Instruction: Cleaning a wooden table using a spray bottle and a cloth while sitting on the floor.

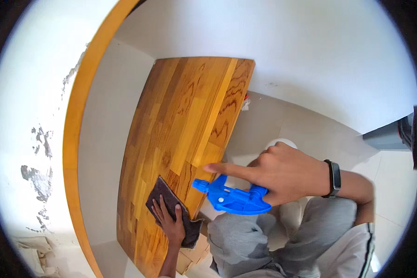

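My left hand (170, 222) lies flat, fingers spread, on a dark grey-brown cloth (166, 194). The cloth rests on a varnished wooden shelf board (180, 114), and one end of it droops over the board's right edge. Above that edge, my right hand (281, 173) is wrapped around a spray bottle with a blue trigger head (238, 201). The nozzle points left over the wood, and my index finger stretches out in the same direction. My hand hides most of the bottle's body.
White walls (281, 41) border the board. An orange-brown wooden edge strip (71, 146) curves along the left, beside peeling wall paint (38, 180). Right of the board are the tiled floor (264, 114), my bent legs in grey trousers (239, 239) and a dark grey object (385, 135).
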### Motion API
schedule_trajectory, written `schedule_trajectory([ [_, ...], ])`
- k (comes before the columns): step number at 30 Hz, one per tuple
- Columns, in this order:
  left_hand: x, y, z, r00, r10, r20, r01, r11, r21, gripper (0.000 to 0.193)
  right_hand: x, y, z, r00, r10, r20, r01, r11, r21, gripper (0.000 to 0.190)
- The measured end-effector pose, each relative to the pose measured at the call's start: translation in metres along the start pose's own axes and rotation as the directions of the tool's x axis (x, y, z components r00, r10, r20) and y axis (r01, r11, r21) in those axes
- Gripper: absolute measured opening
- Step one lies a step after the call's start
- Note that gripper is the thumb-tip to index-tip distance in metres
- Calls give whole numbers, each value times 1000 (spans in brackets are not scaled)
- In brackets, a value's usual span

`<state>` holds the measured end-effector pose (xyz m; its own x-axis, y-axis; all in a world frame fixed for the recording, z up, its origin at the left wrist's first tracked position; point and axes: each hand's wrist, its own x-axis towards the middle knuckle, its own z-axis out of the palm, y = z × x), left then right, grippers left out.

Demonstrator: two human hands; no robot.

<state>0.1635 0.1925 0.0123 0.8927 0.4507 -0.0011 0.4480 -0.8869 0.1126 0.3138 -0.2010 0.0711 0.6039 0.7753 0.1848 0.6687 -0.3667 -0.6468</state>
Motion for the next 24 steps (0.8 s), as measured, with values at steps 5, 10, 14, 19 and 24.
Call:
schedule_trajectory([
  [5, -5, 10, -1, 1000, 20, 2, -20, 997, -77, 71, -11, -8, 5, 887, -74, -456, 150, 980, 133, 79],
  [10, 5, -4, 2, 949, 272, -162, -300, 936, -182, 41, -26, -52, 26, 918, 90, -386, 51, 939, 340, 71],
  [14, 33, -20, 13, 931, 321, -175, -362, 877, -315, 37, -19, -80, 46, 896, 154, -416, 110, 831, 545, 70],
  [19, 127, -15, 23, 856, 471, -213, -515, 754, -408, 34, -9, -118, 58, 885, 126, -449, 165, 816, 554, 71],
  [24, 293, -35, 23, 769, 580, -270, -637, 659, -399, 34, -9, -162, 120, 908, 155, -390, 175, 704, 688, 79],
])
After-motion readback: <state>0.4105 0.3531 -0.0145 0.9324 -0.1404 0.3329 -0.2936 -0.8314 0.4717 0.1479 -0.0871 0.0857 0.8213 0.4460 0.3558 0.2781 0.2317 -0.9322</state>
